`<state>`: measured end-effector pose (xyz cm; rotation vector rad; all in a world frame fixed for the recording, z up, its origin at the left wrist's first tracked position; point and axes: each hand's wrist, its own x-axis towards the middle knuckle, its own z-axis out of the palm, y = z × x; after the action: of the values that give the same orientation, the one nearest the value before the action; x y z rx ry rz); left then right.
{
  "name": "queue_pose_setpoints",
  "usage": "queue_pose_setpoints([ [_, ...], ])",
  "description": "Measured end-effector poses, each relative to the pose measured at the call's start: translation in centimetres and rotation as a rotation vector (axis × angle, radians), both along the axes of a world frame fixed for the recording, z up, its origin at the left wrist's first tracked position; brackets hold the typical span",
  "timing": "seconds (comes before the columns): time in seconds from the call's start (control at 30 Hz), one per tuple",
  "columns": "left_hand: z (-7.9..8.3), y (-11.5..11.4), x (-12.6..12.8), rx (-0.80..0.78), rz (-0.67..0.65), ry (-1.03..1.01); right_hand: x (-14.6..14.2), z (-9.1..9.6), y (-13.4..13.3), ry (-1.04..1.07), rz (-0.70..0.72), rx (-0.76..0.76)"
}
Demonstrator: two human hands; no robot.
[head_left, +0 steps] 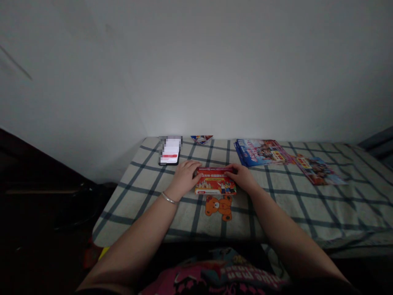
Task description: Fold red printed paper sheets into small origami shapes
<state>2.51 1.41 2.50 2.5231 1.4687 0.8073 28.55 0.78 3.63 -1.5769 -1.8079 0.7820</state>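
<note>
Red printed leaflet point(215, 182) lies flat on a checked cloth point(344, 213), its long edges running crosswise in front of the person, with both hands on it. The left hand point(183, 179) covers the leaflet's left end and the right hand point(242, 177) its right end. The fingers point(196, 169) of each hand lie together, slightly curled, over the top of the paper; whether they pinch it from beneath cannot be told. A silver bangle point(168, 198) circles the left wrist.

Just nearer the person than the leaflet, and touching its lower edge, sits an orange teddy-bear cutout point(218, 207). Beyond the leaflet to the left lies a smartphone point(169, 155), its lit screen blurred. Straight beyond the leaflet, at the cloth's far edge, is a small folded blue-and-red paper point(202, 139). Beyond and to the right lies a stack of blue brochures point(260, 152), and farther right a single colourful brochure point(317, 170). A white wall point(233, 69) rises behind them all.
</note>
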Motion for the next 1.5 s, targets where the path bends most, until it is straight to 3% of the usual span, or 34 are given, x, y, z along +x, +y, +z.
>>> queue_pose_setpoints([
  [0.3, 0.7, 0.1, -0.1, -0.083, -0.065, -0.155, -0.3, -0.1, -0.4, 0.202, -0.057, -0.013],
  [0.67, 0.8, -0.2, 0.1, -0.234, -0.027, -0.337, 0.0, -1.3, -0.1, 0.106, -0.040, 0.058],
  [1.13, 0.9, -0.5, 0.0, -0.223, -0.024, -0.380, -0.5, -0.6, -0.7, 0.154, -0.057, 0.049],
  [1.5, 1.2, -0.8, 0.2, -0.277, -0.004, -0.433, -0.3, -1.4, -0.4, 0.167, -0.076, 0.110],
])
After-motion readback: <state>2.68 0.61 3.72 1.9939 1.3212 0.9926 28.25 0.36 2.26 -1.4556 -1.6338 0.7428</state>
